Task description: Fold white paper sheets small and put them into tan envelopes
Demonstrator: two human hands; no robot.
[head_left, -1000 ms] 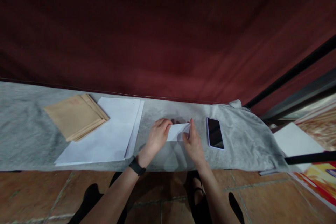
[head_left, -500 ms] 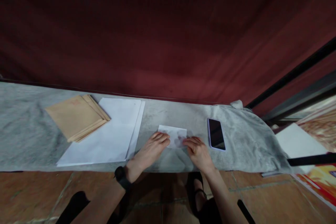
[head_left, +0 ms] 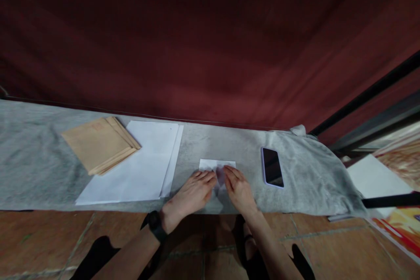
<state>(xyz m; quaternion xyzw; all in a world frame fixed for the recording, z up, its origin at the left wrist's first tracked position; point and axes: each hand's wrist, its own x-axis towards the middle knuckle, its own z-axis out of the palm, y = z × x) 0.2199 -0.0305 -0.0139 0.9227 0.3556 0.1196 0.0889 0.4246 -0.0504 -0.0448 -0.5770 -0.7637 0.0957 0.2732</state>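
Observation:
A small folded white paper (head_left: 207, 164) lies flat near the front edge of the grey cloth, in front of me. On its left part, my left hand (head_left: 196, 189) grips the paper with bent fingers held together; the wrist wears a dark watch (head_left: 155, 223). My right hand (head_left: 239, 187) is closed in the same way on the paper's right part, with its fingertips close to the left hand's. Both hands cover the paper's lower part and its fold, and the thumbs are mostly hidden.
To the left, brown envelopes (head_left: 98, 142) overlap large white sheets (head_left: 147, 166). A phone (head_left: 272, 167) with a pale purple case lies right of my hands. The grey cloth (head_left: 311, 170) covers the narrow surface, and a dark red curtain (head_left: 197, 52) hangs behind it.
My hands have come closer together over the middle of the paper, the right one moving left. They now cover more of its lower part. The view has shifted slightly.

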